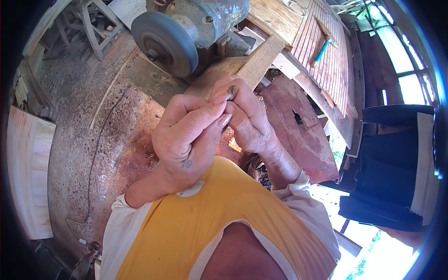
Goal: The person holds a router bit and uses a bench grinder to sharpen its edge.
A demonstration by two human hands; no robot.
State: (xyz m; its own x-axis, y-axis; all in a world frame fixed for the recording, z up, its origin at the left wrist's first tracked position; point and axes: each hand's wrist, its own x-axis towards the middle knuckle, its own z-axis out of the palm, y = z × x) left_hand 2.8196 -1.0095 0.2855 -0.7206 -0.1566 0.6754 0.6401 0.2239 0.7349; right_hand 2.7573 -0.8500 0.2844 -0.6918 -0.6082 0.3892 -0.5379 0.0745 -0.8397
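My left hand (184, 123) and my right hand (249, 116) meet in front of my chest, fingers curled and pressed together. Between their fingertips sits a small shiny greenish-gold piece (231, 91); most of it is covered by the fingers, so its kind is unclear. Both hands pinch around it. Just beyond them stands a round grinding wheel (163, 45), its face blurred, mounted on a worn grey motor (210, 18). The hands are apart from the wheel.
A wooden plank (261, 60) lies beside the motor. On a slatted wooden top (322, 70) at the right rests a hammer with a teal handle (320, 53). A cord (97, 154) runs along the stained floor at left. Dark cloth (387, 168) hangs at far right.
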